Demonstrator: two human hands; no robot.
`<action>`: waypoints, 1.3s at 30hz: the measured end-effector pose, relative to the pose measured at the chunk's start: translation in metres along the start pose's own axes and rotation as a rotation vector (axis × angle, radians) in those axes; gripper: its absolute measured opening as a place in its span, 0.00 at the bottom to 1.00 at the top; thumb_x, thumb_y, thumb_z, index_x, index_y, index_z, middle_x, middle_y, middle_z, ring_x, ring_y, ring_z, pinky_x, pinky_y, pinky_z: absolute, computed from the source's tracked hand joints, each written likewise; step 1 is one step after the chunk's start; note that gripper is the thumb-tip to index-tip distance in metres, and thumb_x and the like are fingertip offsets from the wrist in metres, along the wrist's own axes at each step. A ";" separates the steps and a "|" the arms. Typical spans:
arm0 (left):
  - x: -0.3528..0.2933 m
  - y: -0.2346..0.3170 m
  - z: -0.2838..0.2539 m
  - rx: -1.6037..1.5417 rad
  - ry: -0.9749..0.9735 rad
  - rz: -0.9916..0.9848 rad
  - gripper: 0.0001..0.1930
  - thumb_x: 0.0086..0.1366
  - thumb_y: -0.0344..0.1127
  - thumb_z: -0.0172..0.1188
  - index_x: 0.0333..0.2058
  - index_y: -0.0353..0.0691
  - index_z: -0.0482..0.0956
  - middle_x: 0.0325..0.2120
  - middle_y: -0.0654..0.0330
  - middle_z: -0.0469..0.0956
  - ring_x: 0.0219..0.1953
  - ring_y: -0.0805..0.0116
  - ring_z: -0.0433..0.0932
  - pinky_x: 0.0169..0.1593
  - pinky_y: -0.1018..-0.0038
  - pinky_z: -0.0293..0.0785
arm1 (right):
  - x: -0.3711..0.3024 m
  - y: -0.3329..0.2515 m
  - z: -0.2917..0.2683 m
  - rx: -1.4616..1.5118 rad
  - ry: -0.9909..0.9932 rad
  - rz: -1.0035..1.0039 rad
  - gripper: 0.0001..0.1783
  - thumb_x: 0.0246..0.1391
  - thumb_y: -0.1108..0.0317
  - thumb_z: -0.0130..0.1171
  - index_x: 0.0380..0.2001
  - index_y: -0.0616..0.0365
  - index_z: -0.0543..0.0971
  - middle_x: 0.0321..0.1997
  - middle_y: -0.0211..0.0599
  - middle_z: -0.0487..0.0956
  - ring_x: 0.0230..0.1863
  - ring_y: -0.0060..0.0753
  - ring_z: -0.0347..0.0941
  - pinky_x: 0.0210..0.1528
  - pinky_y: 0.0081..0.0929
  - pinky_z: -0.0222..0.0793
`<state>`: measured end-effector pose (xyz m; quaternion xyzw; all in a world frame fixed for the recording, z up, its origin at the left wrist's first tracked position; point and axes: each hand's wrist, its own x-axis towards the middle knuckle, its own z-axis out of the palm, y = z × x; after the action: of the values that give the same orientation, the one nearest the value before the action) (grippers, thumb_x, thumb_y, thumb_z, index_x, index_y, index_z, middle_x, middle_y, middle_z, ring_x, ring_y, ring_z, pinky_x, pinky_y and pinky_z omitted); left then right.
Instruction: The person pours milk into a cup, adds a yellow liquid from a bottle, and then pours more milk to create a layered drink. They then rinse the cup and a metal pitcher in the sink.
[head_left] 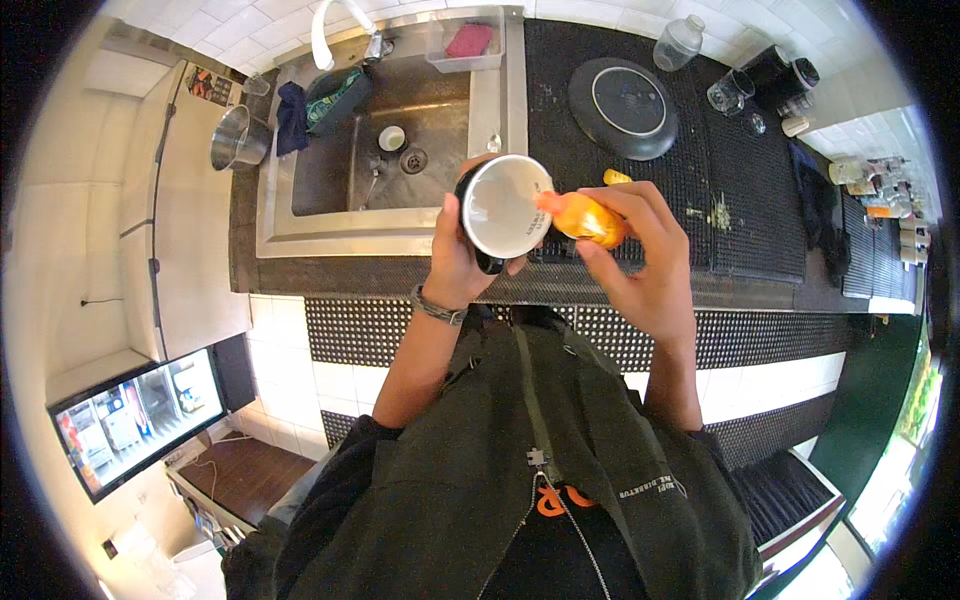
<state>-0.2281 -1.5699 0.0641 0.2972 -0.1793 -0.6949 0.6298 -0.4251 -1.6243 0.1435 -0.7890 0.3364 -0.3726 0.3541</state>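
Note:
My left hand [455, 262] is wrapped round a mug [505, 208], black outside and white inside, tipped so its mouth faces up toward me. Between the fingers of my right hand [645, 262] is a small orange squeeze bottle [590, 221], lying sideways. Its narrow reddish nozzle reaches the mug's right rim; whether anything comes out is too small to tell. Both hands are above the counter's front edge, just right of the sink [392, 215]. A small yellow piece [616, 177], perhaps a cap, rests on the black mat behind the bottle.
A dark round plate [622, 110] lies on the black ribbed mat [740, 160], with a clear jar [679, 43] and a glass mug [730, 92] behind. In the sink stands a small cup [391, 138]. A metal bucket [238, 138] and white faucet [322, 45] are left.

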 end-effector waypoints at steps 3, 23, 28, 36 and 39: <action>-0.010 -0.007 0.006 0.000 -0.063 -0.034 0.42 0.61 0.74 0.32 0.58 0.42 0.63 0.45 0.52 0.74 0.32 0.62 0.77 0.23 0.71 0.72 | -0.002 -0.014 -0.001 -0.204 -0.063 -0.084 0.21 0.42 0.71 0.67 0.43 0.59 0.76 0.40 0.43 0.73 0.39 0.44 0.73 0.40 0.32 0.70; -0.020 -0.011 0.023 -0.171 -0.005 -0.032 0.39 0.63 0.72 0.31 0.53 0.42 0.67 0.35 0.56 0.75 0.26 0.64 0.76 0.20 0.71 0.69 | 0.012 -0.022 0.006 -0.445 -0.171 -0.246 0.21 0.38 0.63 0.66 0.38 0.57 0.76 0.35 0.35 0.71 0.38 0.39 0.69 0.35 0.33 0.70; -0.017 -0.009 0.022 -0.156 -0.046 -0.042 0.39 0.62 0.72 0.32 0.54 0.43 0.67 0.37 0.56 0.75 0.27 0.64 0.76 0.21 0.70 0.69 | 0.014 -0.021 0.006 -0.436 -0.163 -0.240 0.20 0.39 0.64 0.66 0.38 0.58 0.76 0.34 0.35 0.71 0.37 0.40 0.69 0.35 0.34 0.70; -0.008 -0.008 0.036 -0.405 0.063 -0.167 0.41 0.64 0.70 0.31 0.57 0.37 0.62 0.40 0.45 0.75 0.30 0.55 0.79 0.22 0.70 0.74 | 0.009 -0.011 -0.004 -0.238 -0.020 -0.104 0.17 0.39 0.68 0.67 0.35 0.59 0.78 0.31 0.36 0.72 0.34 0.39 0.68 0.34 0.31 0.67; -0.004 -0.013 0.038 -0.419 0.066 -0.201 0.40 0.64 0.70 0.32 0.57 0.38 0.63 0.40 0.46 0.75 0.31 0.55 0.79 0.22 0.70 0.73 | 0.009 -0.010 -0.009 -0.274 -0.046 -0.111 0.17 0.39 0.67 0.67 0.35 0.59 0.78 0.31 0.36 0.72 0.34 0.39 0.67 0.34 0.31 0.67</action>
<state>-0.2617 -1.5692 0.0854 0.1989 0.0201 -0.7662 0.6107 -0.4250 -1.6290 0.1595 -0.8557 0.3318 -0.3240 0.2298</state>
